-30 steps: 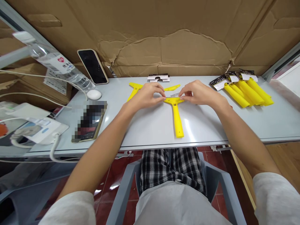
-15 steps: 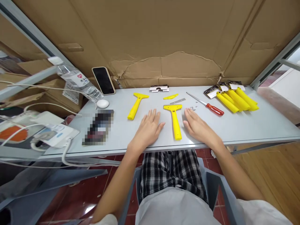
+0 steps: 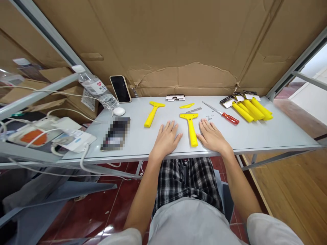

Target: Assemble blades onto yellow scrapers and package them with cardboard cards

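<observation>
Left hand (image 3: 166,140) and right hand (image 3: 212,136) emptied, laid flat.
Yellow scraper (image 3: 192,131) between them has been released; blade (image 3: 194,110) is left unattached.

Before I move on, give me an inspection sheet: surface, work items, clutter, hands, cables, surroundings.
Surface: pale tabletop.
Work items: near yellow handle; blade, small yellow piece, tiny parts and red-handled screwdriver farther back; second yellow handle at left; carded yellow pieces at right.
Clutter: bottle, phone, round white object at left.
Hands: left hand and right hand palm-down, flanking the near yellow handle, holding nothing.
Cables: white cables at left, one below the edge.
Surroundings: cardboard behind, tiled floor below.
</observation>
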A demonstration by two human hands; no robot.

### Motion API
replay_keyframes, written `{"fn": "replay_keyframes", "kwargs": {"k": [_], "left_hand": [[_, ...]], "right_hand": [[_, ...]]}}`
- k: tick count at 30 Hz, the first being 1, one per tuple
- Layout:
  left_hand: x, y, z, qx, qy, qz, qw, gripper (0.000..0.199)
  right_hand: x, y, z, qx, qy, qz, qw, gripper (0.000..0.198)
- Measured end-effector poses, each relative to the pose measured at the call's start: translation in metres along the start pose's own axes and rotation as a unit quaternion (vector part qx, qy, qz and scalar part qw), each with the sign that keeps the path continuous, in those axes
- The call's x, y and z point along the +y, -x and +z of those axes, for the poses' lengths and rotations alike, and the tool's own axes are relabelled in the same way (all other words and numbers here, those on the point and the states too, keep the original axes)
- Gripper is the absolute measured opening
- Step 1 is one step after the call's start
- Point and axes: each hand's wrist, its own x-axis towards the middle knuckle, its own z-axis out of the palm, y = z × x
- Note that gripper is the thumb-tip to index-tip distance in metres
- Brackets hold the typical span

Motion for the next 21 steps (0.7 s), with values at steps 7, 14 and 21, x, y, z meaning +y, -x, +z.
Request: {"fn": "replay_keyframes", "kwargs": {"k": [7,14,21], "left_hand": [[0.0000,0.0010,0.0013,0.005,-0.003,0.006,1.000,0.069],[0.0002,0.0013,0.0013,-0.002,-0.007,0.008,1.000,0.070],[-0.0006,0.0008,0.0020,0.000,-0.005,0.009,1.000,0.069]], "right_hand": [[0.0044,-0.0016,0.0005,0.011,-0.024,-0.013,1.000,0.096],[0.0029,-0.0019,-0.0017,-0.001,-0.017,-0.006,1.000,0.096],[0.0040,-0.0016,-0.0004,0.002,-0.020,-0.010,1.000,0.096]]}}
